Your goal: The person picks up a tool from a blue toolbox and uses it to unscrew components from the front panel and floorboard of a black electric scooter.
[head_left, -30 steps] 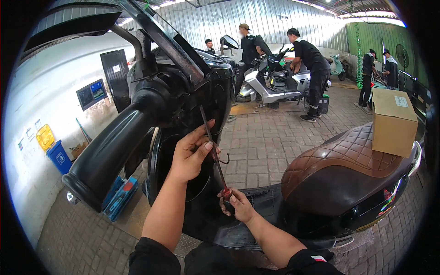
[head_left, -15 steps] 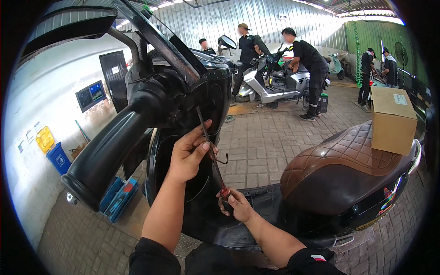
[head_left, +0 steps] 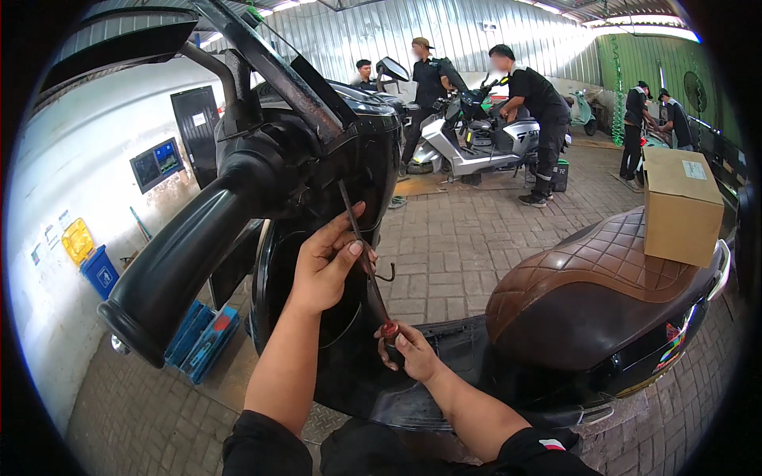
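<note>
A long screwdriver (head_left: 375, 293) slants from lower right to upper left, its tip up against the underside of the black scooter's handlebar cover (head_left: 317, 163). My right hand (head_left: 414, 353) is closed round its red and dark handle. Higher up, my left hand (head_left: 327, 262) pinches the shaft between thumb and fingers and steadies it near the tip. Behind that hand, a small bag hook (head_left: 386, 274) sticks out from the scooter's front panel. What the tip meets is too dark to make out.
The black handlebar grip (head_left: 178, 258) juts toward me at left. A brown quilted seat (head_left: 587, 285) carries a cardboard box (head_left: 683, 206) at right. A blue toolbox (head_left: 202, 341) lies on the paving beyond the grip. Several people work around a silver scooter (head_left: 476, 147) farther back.
Both hands and the screwdriver hold nearly the same place. The handlebar grip has shifted slightly left and down in view. In the background, people have changed posture a little.
</note>
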A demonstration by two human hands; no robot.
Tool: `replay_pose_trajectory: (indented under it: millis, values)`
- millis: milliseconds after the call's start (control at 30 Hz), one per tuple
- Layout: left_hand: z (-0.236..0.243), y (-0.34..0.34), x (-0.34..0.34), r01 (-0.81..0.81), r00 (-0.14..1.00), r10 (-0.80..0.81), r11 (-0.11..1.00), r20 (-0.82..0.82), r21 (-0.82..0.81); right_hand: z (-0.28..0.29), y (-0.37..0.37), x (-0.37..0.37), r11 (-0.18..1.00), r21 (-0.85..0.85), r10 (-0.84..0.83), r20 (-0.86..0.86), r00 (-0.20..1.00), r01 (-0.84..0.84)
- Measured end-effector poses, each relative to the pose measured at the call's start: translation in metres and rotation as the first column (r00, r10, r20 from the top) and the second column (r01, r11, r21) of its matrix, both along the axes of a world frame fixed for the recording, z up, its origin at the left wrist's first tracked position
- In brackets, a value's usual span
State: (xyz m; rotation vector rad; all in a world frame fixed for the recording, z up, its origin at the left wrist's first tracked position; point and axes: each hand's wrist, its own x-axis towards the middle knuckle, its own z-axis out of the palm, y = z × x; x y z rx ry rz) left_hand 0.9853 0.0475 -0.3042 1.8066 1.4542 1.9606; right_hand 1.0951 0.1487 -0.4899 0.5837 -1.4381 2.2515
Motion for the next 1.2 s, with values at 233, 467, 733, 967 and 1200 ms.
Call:
replay_pose_trajectory:
  millis: [233, 467, 733, 967, 1200]
  values:
    - [0.0, -0.001, 0.0, -0.027, 0.999, 0.027, 0.999, -0.033, 0.021, 0.007, 0.014, 0.009, 0.955, -0.061, 0.294, 0.038, 0.955, -0.291]
    - [-0.006, -0.001, 0.0, -0.006, 0.999, 0.007, 1.0, -0.036, 0.006, 0.004, 0.007, 0.007, 0.997, 0.031, -0.076, 0.052, 0.996, 0.074]
    - [-0.016, 0.001, -0.003, 0.016, 0.999, -0.021, 0.995, -0.048, -0.094, -0.001, -0.04, 0.0, 0.918, 0.057, -0.395, 0.048, 0.917, 0.393]
    - [-0.016, 0.004, -0.001, -0.072, 0.989, 0.057, 0.991, -0.136, -0.11, 0.008, 0.003, 0.001, 0.98, 0.004, 0.2, 0.017, 0.98, -0.2]
    - [-0.016, 0.004, 0.001, -0.12, 0.982, 0.103, 0.987, -0.156, -0.104, 0.009, -0.024, 0.001, 0.697, 0.308, -0.66, -0.075, 0.747, 0.647]
